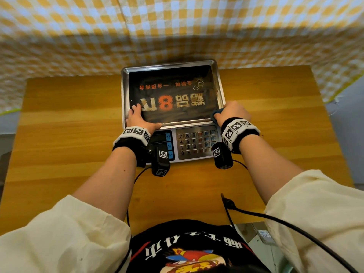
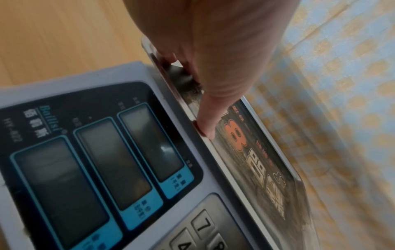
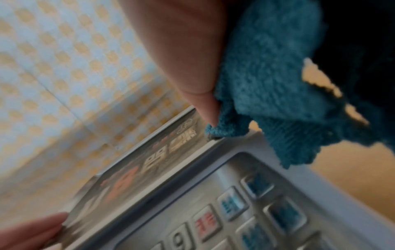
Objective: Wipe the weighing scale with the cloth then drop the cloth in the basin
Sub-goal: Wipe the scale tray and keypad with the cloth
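Note:
The weighing scale [image 1: 173, 91] stands mid-table, with a steel tray printed in orange and gold and a keypad [image 1: 195, 142] facing me. My left hand [image 1: 140, 117] presses on the tray's near-left corner. Its fingers lie flat on the tray and its thumb [image 2: 205, 121] runs along the front rim. My right hand [image 1: 232, 113] grips a bunched blue cloth [image 1: 216, 113] against the tray's near-right corner. In the right wrist view the cloth [image 3: 267, 84] hangs over the rim beside my thumb [image 3: 192, 59]. No basin is in view.
The wooden table [image 1: 69, 134] stretches to both sides of the scale. A yellow and white checked sheet [image 1: 177, 26] hangs close behind it. Black cables [image 1: 256, 213] trail over the table's near edge by my body.

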